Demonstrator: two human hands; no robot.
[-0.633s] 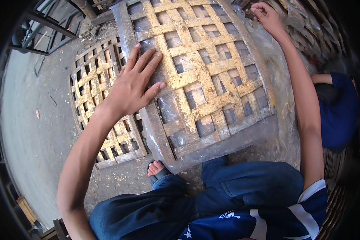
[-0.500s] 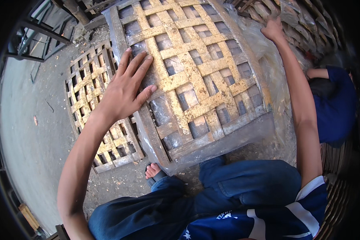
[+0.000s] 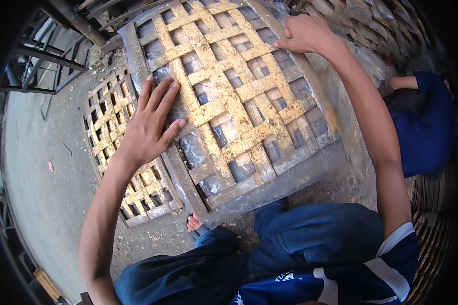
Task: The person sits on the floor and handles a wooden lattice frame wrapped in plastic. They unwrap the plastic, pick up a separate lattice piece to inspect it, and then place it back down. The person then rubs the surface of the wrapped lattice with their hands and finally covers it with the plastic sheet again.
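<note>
Both hands (image 3: pixel 148 124) (image 3: pixel 308 33) apparently touch the lattice panel (image 3: pixel 228 95).

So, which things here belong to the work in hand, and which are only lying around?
In use:
- woven slat frame
- left hand, flat on its left side
- right hand, at its upper right edge
- plastic sheeting under it

Seemingly lying about:
- second slat frame, on the floor
- dark metal frame

Grey floor (image 3: pixel 30 203) from where I'm standing, paler at left (small reddish scrap (image 3: pixel 50 165) lying on it). Dark metal frame (image 3: pixel 51 57) far left, wooden post (image 3: pixel 86 29) near it. Pale wood pieces (image 3: pixel 47 283) near left. Light's soft.
</note>
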